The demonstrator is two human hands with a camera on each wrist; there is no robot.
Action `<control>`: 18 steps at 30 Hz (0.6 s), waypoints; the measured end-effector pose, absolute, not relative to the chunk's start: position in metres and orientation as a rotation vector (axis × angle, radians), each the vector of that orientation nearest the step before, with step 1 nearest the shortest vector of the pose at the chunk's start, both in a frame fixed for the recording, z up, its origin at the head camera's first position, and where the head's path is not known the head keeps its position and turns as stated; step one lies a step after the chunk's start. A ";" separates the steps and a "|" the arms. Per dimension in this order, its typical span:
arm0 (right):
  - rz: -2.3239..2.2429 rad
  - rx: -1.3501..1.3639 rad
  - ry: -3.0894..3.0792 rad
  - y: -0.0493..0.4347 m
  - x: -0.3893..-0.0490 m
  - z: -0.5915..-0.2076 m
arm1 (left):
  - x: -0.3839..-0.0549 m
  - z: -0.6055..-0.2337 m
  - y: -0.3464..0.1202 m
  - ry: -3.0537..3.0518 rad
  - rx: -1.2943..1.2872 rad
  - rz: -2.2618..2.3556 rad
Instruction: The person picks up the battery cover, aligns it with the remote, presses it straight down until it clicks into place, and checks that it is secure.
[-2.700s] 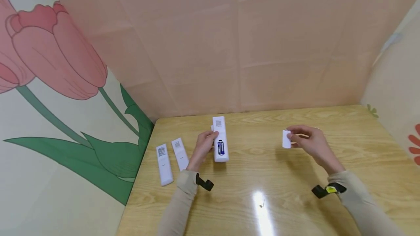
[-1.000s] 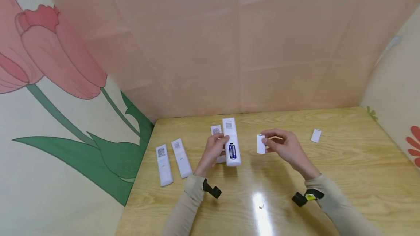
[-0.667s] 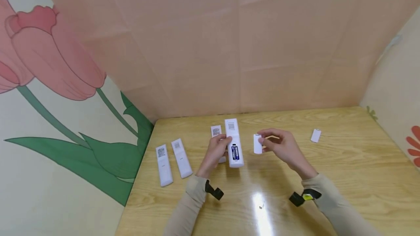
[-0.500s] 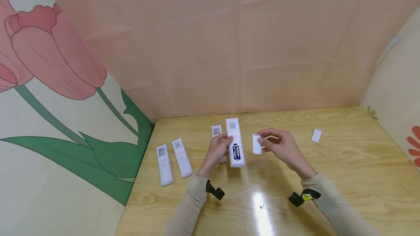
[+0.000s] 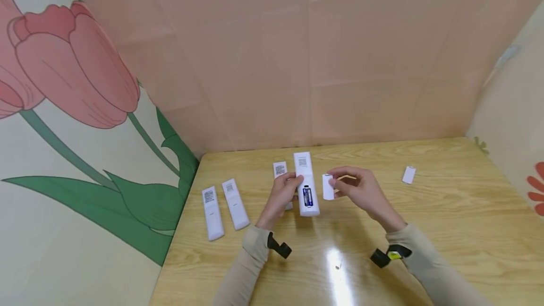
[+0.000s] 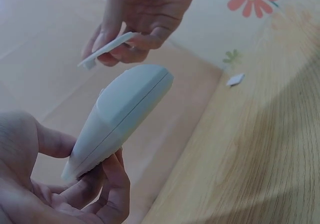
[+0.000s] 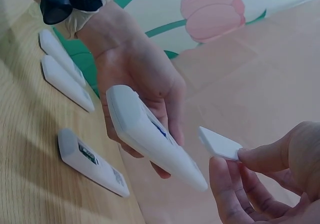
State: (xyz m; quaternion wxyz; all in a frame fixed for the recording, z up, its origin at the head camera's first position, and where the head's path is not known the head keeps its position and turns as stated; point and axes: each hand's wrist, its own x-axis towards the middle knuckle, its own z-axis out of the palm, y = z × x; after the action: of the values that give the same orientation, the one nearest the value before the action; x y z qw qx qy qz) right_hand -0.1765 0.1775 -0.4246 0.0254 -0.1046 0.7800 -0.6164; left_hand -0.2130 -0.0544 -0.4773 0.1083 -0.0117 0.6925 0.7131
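My left hand [image 5: 284,196] grips a white remote control [image 5: 303,168], its back turned up above the table. Two blue batteries [image 5: 308,196] lie side by side in its uncovered compartment. Between the thumb and fingers of my right hand [image 5: 361,190] is a small white battery cover [image 5: 327,188], just right of the remote and apart from it. In the left wrist view the cover [image 6: 107,49] hovers tilted over the wide end of the held remote [image 6: 125,109]. The right wrist view shows the pinched cover [image 7: 220,143] edge-on.
Behind my left hand lies another remote [image 5: 279,168], partly hidden; in the right wrist view its compartment shows a green battery [image 7: 88,155]. Two remotes [image 5: 212,214] [image 5: 235,204] with covers on lie at the left. A second battery cover [image 5: 409,174] rests at the right on the wooden table [image 5: 442,211].
My right hand has come left with the cover, close to the remote. My left hand has shifted right with the remote, uncovering the remote behind it. The second cover at right has come into view.
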 end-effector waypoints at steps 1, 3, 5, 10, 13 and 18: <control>-1.902 -0.324 2.412 0.177 -0.177 -0.425 | -0.213 -0.477 -0.054 2.036 -0.031 2.095; -1.899 -0.323 2.414 0.176 -0.178 -0.425 | -0.214 -0.477 -0.054 2.035 -0.022 2.092; -1.899 -0.321 2.413 0.176 -0.178 -0.425 | -0.214 -0.476 -0.053 2.032 -0.018 2.091; -1.921 -0.326 2.390 0.174 -0.178 -0.425 | -0.215 -0.475 -0.050 2.025 -0.014 2.089; -1.941 -0.333 2.372 0.172 -0.175 -0.425 | -0.214 -0.476 -0.048 2.016 -0.020 2.097; -1.962 -0.346 2.349 0.168 -0.172 -0.424 | -0.213 -0.478 -0.048 2.010 -0.031 2.109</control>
State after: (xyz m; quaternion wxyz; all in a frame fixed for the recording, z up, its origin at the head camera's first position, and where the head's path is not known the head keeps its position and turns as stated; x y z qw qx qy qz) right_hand -0.1717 0.1677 -0.4239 0.0308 -0.1124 0.7623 -0.6366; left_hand -0.2126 -0.0476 -0.4785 0.1138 -0.0104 0.6855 0.7190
